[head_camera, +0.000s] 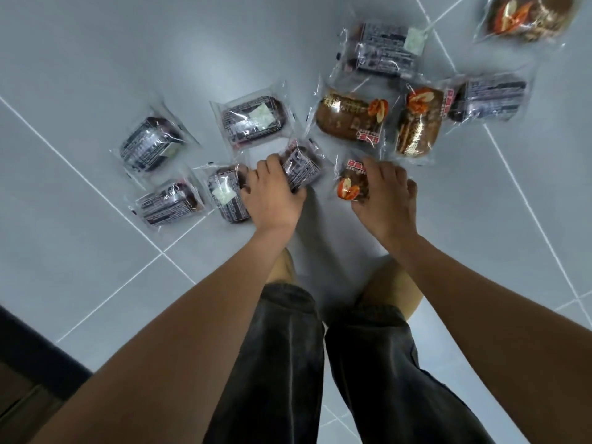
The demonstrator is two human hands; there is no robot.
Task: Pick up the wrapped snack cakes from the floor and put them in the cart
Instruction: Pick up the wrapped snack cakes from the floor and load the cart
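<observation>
The main risk lies in the slick, loose film: each wrapper is clear plastic with slack edges, so a grip that catches only the film and not the cake inside could let the packet slide out on the lift, and squeezing harder to make up for it could crush the soft cake. The left hand [272,195] also lies against a neighbouring dark packet [224,193], which it could drag or flick aside as it rises. The cart is not in view, so the carry will call for a turn with both hands full. The left hand has its fingers curled over the dark-wrapped cake [302,166], which sits under the fingertips on the floor [80,59], just ahead of the knuckles. The right hand [384,200] curls round the small brown cake [350,184], which lies at the hand's inner side, its red label facing up. Whether either cake is clear of the tiles cannot be told. More packets lie scattered beyond both hands.
</observation>
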